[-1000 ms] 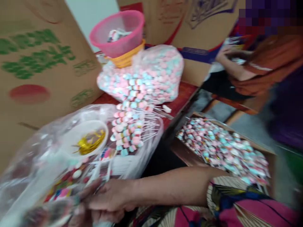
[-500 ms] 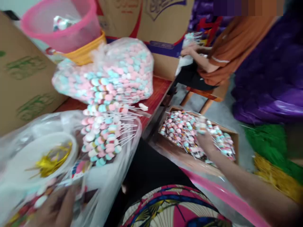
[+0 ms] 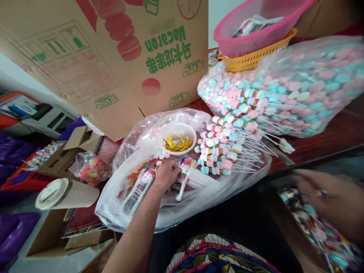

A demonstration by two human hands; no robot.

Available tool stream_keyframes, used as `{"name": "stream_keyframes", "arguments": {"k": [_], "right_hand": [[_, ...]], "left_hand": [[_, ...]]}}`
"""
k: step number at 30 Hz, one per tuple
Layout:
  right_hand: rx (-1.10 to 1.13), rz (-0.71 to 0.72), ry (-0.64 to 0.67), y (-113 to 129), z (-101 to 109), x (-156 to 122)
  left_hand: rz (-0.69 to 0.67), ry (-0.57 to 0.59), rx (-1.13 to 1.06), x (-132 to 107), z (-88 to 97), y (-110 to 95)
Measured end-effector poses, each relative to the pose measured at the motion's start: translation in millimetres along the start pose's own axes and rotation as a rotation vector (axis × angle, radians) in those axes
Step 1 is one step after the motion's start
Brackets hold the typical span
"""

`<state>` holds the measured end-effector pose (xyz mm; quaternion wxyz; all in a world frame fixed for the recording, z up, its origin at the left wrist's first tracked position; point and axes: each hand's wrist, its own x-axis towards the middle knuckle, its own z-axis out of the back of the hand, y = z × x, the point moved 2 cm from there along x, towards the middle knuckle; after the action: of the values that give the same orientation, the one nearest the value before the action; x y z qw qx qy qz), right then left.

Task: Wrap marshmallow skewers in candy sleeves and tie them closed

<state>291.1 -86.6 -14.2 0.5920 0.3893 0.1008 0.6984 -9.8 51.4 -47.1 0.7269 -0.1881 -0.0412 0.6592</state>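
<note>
My left hand [image 3: 166, 175] reaches into the plastic-lined tray [image 3: 184, 218], its fingers curled down beside the printed plastic wrappers [image 3: 140, 189]. What lies under the fingertips is hidden. Close by are a brush-like white stick [image 3: 183, 185], small loose candies [image 3: 137, 170] and a white bowl [image 3: 192, 132] of gold twist ties [image 3: 178, 143]. Marshmallow skewers [image 3: 217, 151] lie piled on the tray's right side, sticks pointing right. At the lower right, my right hand [image 3: 327, 201] is smeared by motion above the box of wrapped marshmallow skewers [image 3: 318, 231]; no skewer shows in it.
A large bag of marshmallows [image 3: 321, 87] rests on the red table [image 3: 309, 151] beside a pink basket [image 3: 250, 38] stacked on a yellow one [image 3: 247, 60]. Behind the tray stands a tall carton [image 3: 125, 83]. To the left are a lidded paper cup [image 3: 76, 193] and a candy bag [image 3: 92, 168].
The view has swung left, toward the tray. My right hand held a marshmallow skewer over the box before; now none is visible in it. My left hand stays in the tray.
</note>
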Motion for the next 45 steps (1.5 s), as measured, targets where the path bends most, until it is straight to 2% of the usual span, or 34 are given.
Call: {"name": "stream_keyframes", "arguments": {"k": [2, 4, 7, 9, 10, 12, 14, 16, 19, 21, 23, 25, 27, 28, 31, 35, 37, 39, 41, 43, 45], "right_hand": [[-0.047, 0.101, -0.046, 11, -13, 18], [-0.009, 0.200, -0.049, 33, -46, 41], [0.033, 0.267, 0.149, 62, -113, 73], [-0.030, 0.207, 0.307, 65, -151, 86], [-0.053, 0.178, 0.342, 62, -164, 90], [-0.084, 0.123, 0.354, 52, -178, 93], [-0.096, 0.099, 0.338, 44, -178, 93], [-0.100, 0.083, 0.316, 42, -170, 92], [-0.098, 0.168, 0.321, 48, -158, 92], [-0.149, 0.237, 0.367, 53, -156, 92], [-0.213, 0.257, 0.367, 55, -157, 92], [-0.203, 0.270, 0.281, 56, -154, 92], [-0.091, 0.329, 0.196, 60, -148, 93], [-0.018, 0.370, 0.179, 62, -145, 93], [0.155, 0.407, 0.168, 72, -130, 90], [0.262, 0.138, 0.176, 76, -113, 80], [0.325, 0.017, 0.223, 75, -105, 73], [0.388, -0.048, 0.259, 73, -96, 68], [0.432, -0.038, 0.292, 72, -87, 65], [0.440, 0.036, 0.313, 71, -82, 63], [0.388, 0.096, 0.271, 69, -84, 61]], "left_hand": [[-0.097, -0.038, -0.030, -7, 6.1, 6], [-0.281, -0.094, -0.026, -12, 12.5, 10], [-0.510, -0.123, -0.026, -14, 15.7, 13], [-0.512, -0.079, -0.098, -11, 11.0, 13], [-0.492, -0.057, -0.130, -10, 6.9, 13], [-0.417, -0.048, -0.147, -8, -2.2, 10], [-0.337, -0.070, -0.125, -6, -8.9, 8], [-0.337, -0.070, -0.115, -3, -10.5, 7], [-0.501, -0.041, -0.091, 1, -3.8, 9], [-0.592, -0.066, -0.062, 1, 4.2, 10], [-0.634, -0.154, -0.025, -3, 12.9, 11], [-0.675, -0.295, 0.002, -13, 21.7, 8], [-0.716, -0.385, -0.023, -24, 29.1, 2], [-0.729, -0.385, -0.067, -29, 31.7, -2], [-0.646, -0.277, -0.279, -42, 33.1, -14], [-0.416, -0.112, -0.722, -53, 20.4, -25], [-0.348, 0.049, -0.919, -56, 12.1, -30], [-0.338, 0.143, -0.973, -58, 8.3, -34], [-0.391, 0.112, -0.915, -58, 9.1, -37], [-0.483, 0.045, -0.815, -57, 9.7, -39], [-0.549, -0.014, -0.722, -58, 6.3, -40]]}}
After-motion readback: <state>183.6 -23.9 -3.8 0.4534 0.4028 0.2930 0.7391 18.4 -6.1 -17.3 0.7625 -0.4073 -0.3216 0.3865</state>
